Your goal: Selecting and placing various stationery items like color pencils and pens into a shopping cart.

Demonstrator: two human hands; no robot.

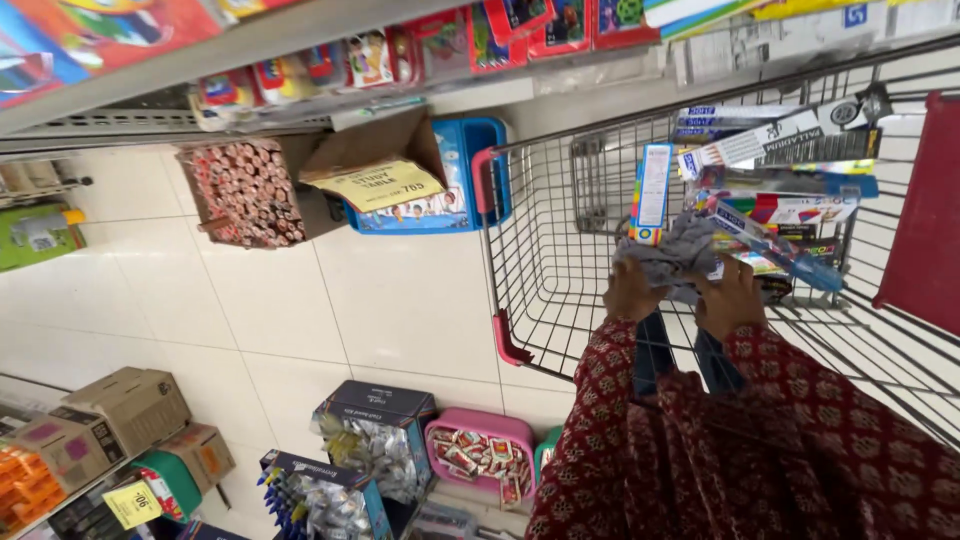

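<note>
The grey cloth [672, 252] sits bunched up between both hands, over the wire cart [560, 260]. The left hand [632, 290] grips its left side with fingers curled tight on it. The right hand [732, 296] pinches its right side the same way. Just above the hands, a tall thin box [652, 192] stands up in the cart. Right beside the right hand lies a blue pen pack [790, 258], on top of a pile of colourful boxes [790, 205]. Both sleeves are red with a small pattern.
</note>
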